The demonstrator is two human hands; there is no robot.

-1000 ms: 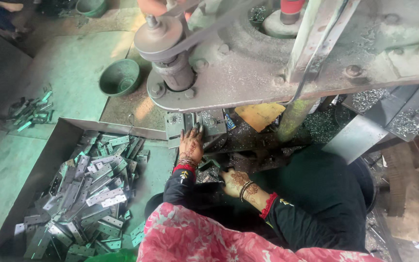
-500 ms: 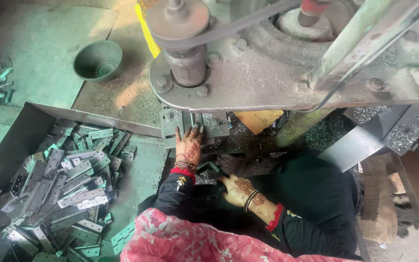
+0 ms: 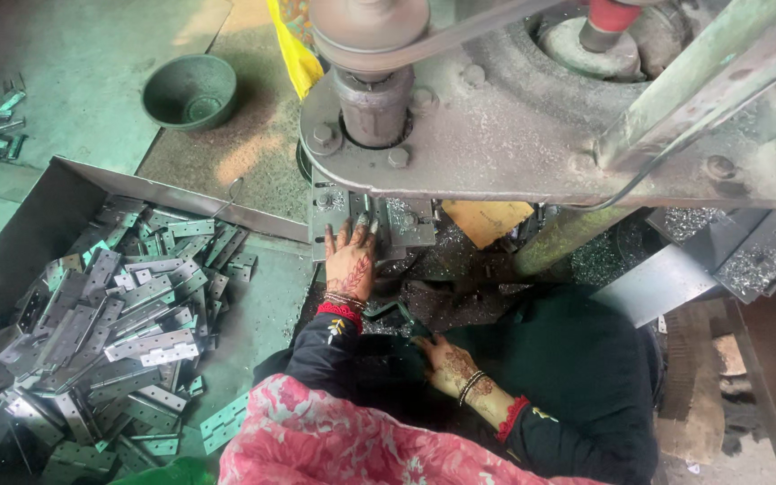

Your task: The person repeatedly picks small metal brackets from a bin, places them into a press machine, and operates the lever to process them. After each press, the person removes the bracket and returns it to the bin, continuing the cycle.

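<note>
Pressing my flat, open left hand (image 3: 349,262) on the hinge plate (image 3: 365,220) under the press at frame centre, my open right hand (image 3: 449,364) rests low, ready to fetch another.

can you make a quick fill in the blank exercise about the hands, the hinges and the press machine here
1. The left hand rests on the grey metal plate under the ____ press machine.
2. The pile of flat metal hinges lies in a large metal ____.
3. The round green bowl stands on the ____.
4. The right hand lies ____ than the left.

Missing: grey; tray; floor; lower
</note>
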